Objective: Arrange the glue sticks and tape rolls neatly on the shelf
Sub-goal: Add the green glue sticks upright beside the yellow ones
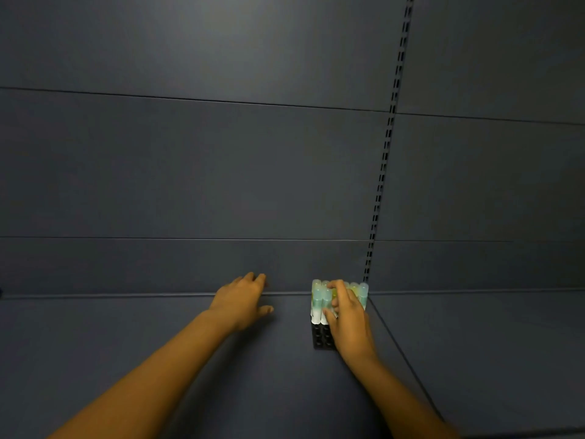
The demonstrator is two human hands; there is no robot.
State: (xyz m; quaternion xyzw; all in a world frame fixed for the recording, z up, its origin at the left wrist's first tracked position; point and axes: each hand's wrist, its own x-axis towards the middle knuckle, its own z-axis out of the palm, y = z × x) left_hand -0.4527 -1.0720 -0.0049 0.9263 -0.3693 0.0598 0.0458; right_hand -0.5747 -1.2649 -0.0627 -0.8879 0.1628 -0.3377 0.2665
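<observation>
Several glue sticks [320,307] with pale blue-green caps and black bodies stand upright in a tight block on the dark shelf [158,343], at the back by the slotted upright. My right hand [346,318] lies over the front right of the block, its fingers curled round the caps of the near sticks. My left hand [242,299] reaches to the shelf's back edge, left of the block and apart from it, fingers relaxed and holding nothing. No tape rolls are in view.
A dark back panel [221,169] rises behind the shelf. A slotted metal upright [384,160] runs down to the block's right rear corner. A seam divides this shelf from the neighbouring shelf [490,343] on the right.
</observation>
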